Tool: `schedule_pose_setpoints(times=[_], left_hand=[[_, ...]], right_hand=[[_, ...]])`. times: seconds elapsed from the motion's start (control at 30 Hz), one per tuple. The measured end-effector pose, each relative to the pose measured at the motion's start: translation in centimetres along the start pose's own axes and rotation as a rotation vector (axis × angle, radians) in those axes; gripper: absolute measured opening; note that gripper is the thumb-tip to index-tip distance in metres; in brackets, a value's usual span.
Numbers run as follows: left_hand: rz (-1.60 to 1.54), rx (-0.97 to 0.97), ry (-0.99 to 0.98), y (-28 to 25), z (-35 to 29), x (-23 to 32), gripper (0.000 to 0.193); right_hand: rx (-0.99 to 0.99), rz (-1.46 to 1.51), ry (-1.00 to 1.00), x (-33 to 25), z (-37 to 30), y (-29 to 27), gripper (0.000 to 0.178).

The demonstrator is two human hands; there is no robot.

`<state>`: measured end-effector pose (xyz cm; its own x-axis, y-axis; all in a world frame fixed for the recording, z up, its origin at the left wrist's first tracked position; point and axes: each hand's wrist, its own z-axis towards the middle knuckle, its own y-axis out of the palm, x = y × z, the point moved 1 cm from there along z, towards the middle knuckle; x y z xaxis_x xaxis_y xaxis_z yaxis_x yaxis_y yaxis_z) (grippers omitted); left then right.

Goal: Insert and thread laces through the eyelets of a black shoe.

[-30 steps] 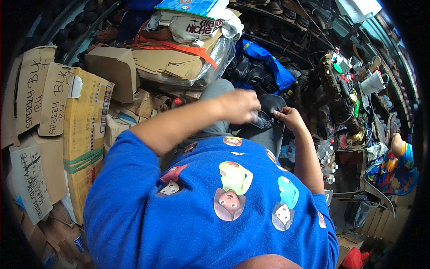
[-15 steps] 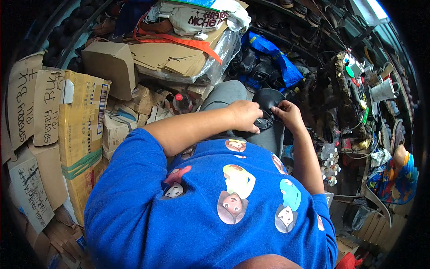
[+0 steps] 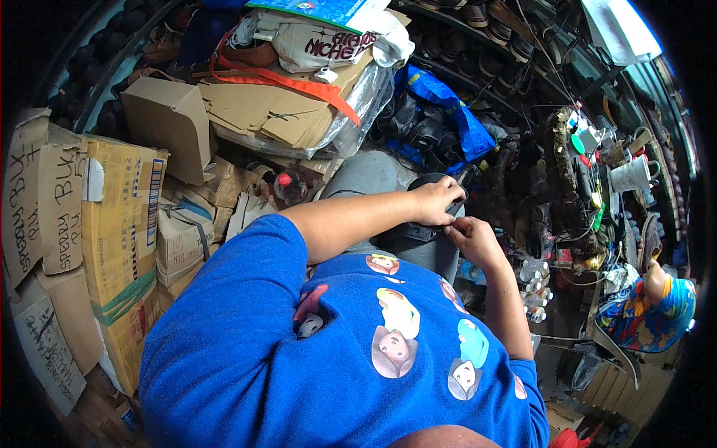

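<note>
Black shoe [image 3: 418, 224] sits on your lap, over the grey trousers [image 3: 366, 175]. Your left hand [image 3: 435, 201] curls over its top, fingers closed on it; your right hand [image 3: 470, 237] pinches at its edge just beside the left. Cardboard boxes [image 3: 119, 216] stack to your left, a white mug [image 3: 629, 175] stands far right.

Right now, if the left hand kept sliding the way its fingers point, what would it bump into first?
Probably the right hand. The left hand lies on a black shoe-like thing on the lap, fingers aimed right and a little down, fingertips almost meeting the right hand's. Depth is hard to judge.
</note>
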<state>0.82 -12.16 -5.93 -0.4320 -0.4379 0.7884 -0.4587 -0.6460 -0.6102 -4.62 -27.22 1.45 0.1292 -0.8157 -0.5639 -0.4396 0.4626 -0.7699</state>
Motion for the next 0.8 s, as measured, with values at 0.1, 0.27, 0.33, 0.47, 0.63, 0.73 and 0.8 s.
schedule_pose_setpoints(times=[0.1,0.27,0.33,0.47,0.63,0.73,0.8], left_hand=[[-0.008,0.036,0.029,0.1,0.1,-0.6,0.056],[-0.054,0.035,0.029,0.6,0.3,-0.2,0.060],[-0.039,0.043,0.031,0.7,0.3,-0.7,0.060],[0.034,-0.026,0.095,0.0,1.2,-2.4,0.059],[0.002,-0.380,0.102,-4.6,4.1,-1.3,0.045],[0.109,-0.423,0.053,-5.1,4.9,0.3,0.036],[0.088,-0.452,0.043,-5.0,5.1,0.4,0.029]], right_hand=[[-0.080,0.034,-0.067,0.6,0.1,0.2,0.023],[0.009,0.083,-0.177,1.7,-1.8,0.7,0.025],[-0.008,0.261,-0.113,2.0,-3.3,0.2,0.027],[0.189,0.591,0.015,2.7,-6.2,-2.1,0.019],[0.299,0.342,-0.088,3.3,-4.9,-1.5,0.017],[0.273,0.308,-0.040,2.9,-4.0,-0.5,0.022],[0.248,0.363,-0.027,3.3,-3.5,0.7,0.023]])
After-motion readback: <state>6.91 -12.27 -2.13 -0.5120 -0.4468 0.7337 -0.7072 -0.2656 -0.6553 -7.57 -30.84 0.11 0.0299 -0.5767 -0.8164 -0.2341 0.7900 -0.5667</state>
